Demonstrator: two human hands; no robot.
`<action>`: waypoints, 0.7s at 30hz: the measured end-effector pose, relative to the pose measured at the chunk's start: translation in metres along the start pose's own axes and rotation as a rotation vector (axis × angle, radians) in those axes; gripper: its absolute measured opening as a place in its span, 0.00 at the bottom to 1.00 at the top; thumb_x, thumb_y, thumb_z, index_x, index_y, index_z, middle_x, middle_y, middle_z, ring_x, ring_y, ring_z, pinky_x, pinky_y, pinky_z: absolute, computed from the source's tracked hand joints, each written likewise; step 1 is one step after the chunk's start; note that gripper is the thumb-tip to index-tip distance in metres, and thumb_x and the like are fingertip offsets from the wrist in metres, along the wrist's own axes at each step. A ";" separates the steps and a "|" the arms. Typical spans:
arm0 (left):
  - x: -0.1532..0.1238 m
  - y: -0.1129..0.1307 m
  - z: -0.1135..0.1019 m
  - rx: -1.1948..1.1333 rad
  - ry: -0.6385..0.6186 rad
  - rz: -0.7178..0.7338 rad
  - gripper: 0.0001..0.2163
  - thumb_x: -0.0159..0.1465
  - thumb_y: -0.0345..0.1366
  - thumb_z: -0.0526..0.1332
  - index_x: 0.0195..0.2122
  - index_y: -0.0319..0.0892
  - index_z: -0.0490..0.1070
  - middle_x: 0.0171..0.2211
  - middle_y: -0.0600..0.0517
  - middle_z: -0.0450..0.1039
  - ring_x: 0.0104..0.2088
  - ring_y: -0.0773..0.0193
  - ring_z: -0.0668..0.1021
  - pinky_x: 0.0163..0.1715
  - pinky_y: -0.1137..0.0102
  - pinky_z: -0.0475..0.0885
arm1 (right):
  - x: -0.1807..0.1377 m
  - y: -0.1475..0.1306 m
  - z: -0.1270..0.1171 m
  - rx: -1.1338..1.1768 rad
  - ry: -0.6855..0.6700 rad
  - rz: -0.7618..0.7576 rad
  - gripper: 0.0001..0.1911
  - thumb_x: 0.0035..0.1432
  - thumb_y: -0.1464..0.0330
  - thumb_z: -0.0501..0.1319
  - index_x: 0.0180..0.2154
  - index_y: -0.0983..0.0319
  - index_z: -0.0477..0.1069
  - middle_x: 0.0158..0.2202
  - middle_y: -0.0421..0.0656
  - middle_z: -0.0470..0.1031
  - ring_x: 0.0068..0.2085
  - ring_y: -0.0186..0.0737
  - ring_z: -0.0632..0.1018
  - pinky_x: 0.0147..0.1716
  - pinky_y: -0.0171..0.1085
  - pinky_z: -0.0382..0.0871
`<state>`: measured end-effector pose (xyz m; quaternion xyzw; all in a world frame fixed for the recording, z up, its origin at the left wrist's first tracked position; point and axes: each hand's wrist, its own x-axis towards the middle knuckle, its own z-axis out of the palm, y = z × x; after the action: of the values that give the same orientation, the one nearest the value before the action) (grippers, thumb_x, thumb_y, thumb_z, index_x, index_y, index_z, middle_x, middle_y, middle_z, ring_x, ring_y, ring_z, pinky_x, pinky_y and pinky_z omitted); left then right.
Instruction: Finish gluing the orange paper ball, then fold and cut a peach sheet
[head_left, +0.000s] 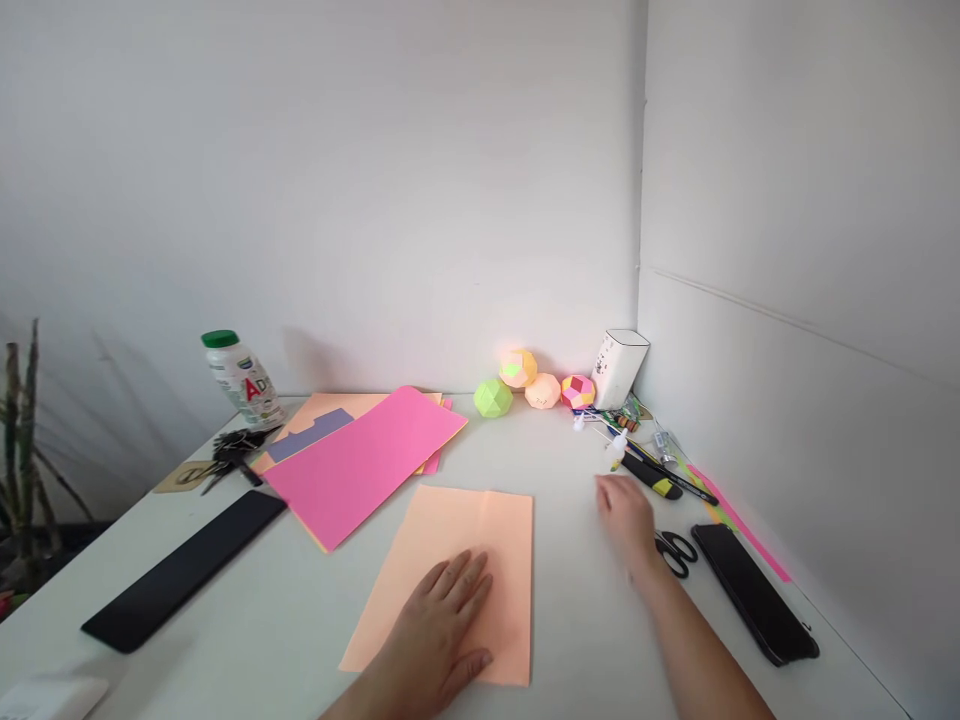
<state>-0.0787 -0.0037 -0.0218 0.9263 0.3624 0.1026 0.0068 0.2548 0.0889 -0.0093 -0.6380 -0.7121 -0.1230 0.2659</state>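
Hands apart: the left hand [444, 622] lies flat on peach paper [472, 522]; the right hand [628, 515], grip indiscernible, is near scissors [677, 551].

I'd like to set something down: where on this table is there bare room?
The white table is bare between the peach sheet and the right hand, and between that sheet and the black slab. It is crowded by the right wall: scissors, cutter, black case.

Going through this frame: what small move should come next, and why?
Probably the right hand should reach for the black-and-yellow tool: it is off the peach sheet and close to that tool, while the left hand lies flat on the sheet.
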 end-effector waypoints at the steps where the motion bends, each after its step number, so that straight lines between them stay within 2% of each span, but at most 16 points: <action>1: -0.001 -0.001 0.000 0.017 0.009 -0.033 0.27 0.67 0.50 0.49 0.63 0.43 0.57 0.65 0.44 0.56 0.61 0.46 0.64 0.56 0.56 0.62 | 0.003 0.015 -0.005 -0.054 0.024 0.083 0.16 0.61 0.74 0.51 0.40 0.64 0.77 0.40 0.52 0.78 0.42 0.46 0.74 0.43 0.42 0.66; 3: 0.000 -0.003 -0.001 0.038 0.029 -0.087 0.24 0.67 0.48 0.50 0.61 0.44 0.62 0.62 0.45 0.61 0.58 0.47 0.68 0.52 0.58 0.65 | 0.007 0.041 -0.014 -0.150 0.031 0.215 0.16 0.58 0.74 0.52 0.43 0.67 0.75 0.42 0.55 0.77 0.44 0.51 0.73 0.44 0.46 0.65; 6: 0.002 -0.004 0.000 0.041 0.059 -0.110 0.21 0.65 0.44 0.52 0.57 0.43 0.67 0.59 0.46 0.66 0.53 0.48 0.71 0.48 0.58 0.68 | 0.007 0.062 -0.022 -0.240 -0.048 0.307 0.16 0.54 0.73 0.58 0.45 0.67 0.75 0.45 0.57 0.75 0.47 0.55 0.72 0.44 0.47 0.64; 11: 0.003 -0.005 0.003 0.002 0.090 -0.110 0.19 0.65 0.41 0.53 0.56 0.45 0.66 0.59 0.47 0.66 0.53 0.49 0.70 0.48 0.58 0.69 | 0.009 0.060 -0.024 -0.286 -0.164 0.378 0.16 0.58 0.70 0.57 0.46 0.66 0.74 0.44 0.58 0.75 0.49 0.61 0.70 0.42 0.52 0.62; 17: 0.002 -0.007 -0.001 -0.013 0.059 -0.117 0.20 0.65 0.42 0.54 0.57 0.44 0.66 0.59 0.47 0.66 0.53 0.49 0.69 0.48 0.58 0.68 | 0.013 0.058 -0.029 -0.168 -0.217 0.484 0.14 0.57 0.71 0.57 0.43 0.68 0.75 0.41 0.59 0.75 0.47 0.56 0.74 0.42 0.45 0.64; 21: 0.003 -0.009 -0.003 0.006 0.050 -0.132 0.20 0.64 0.42 0.54 0.57 0.44 0.65 0.58 0.47 0.67 0.53 0.49 0.70 0.47 0.59 0.68 | 0.013 0.063 -0.034 -0.002 -0.176 0.659 0.13 0.54 0.71 0.54 0.37 0.67 0.75 0.33 0.55 0.77 0.39 0.54 0.77 0.38 0.44 0.67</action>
<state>-0.0830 0.0044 -0.0189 0.8976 0.4230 0.1241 0.0019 0.3231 0.0926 0.0157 -0.8421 -0.4879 0.0244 0.2283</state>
